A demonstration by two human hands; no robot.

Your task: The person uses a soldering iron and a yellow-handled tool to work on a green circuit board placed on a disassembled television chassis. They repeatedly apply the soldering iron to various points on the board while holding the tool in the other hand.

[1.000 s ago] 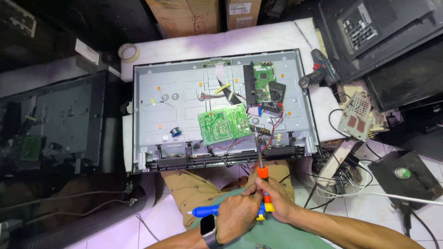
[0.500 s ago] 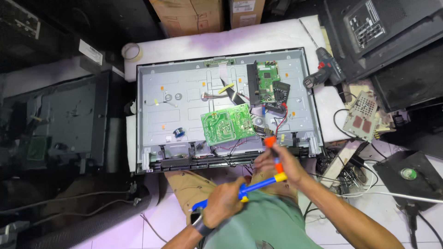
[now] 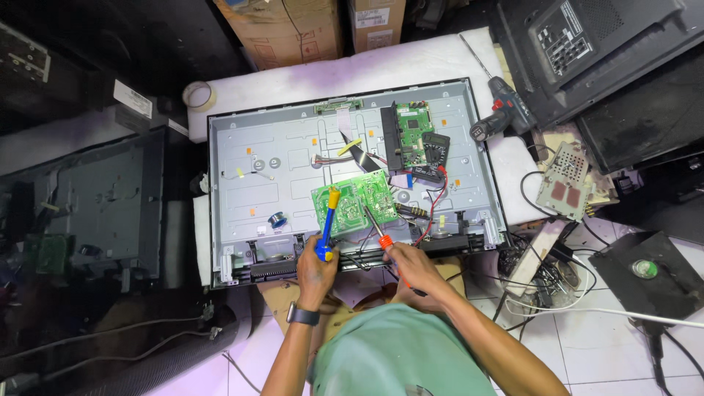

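TV back panel lies flat on the white-covered counter. Green circuit board just ahead of both hands. Left hand grip wrapped round blue-yellow desoldering pump; right hand grip pinching orange-handled soldering iron, tip on board. Risk: iron slipping onto red wires just right. Open room left; cluttered cables right.

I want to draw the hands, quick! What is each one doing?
Left hand: closed around a blue and yellow tool, tip up over the green board.
Right hand: closed on an orange-handled tool.
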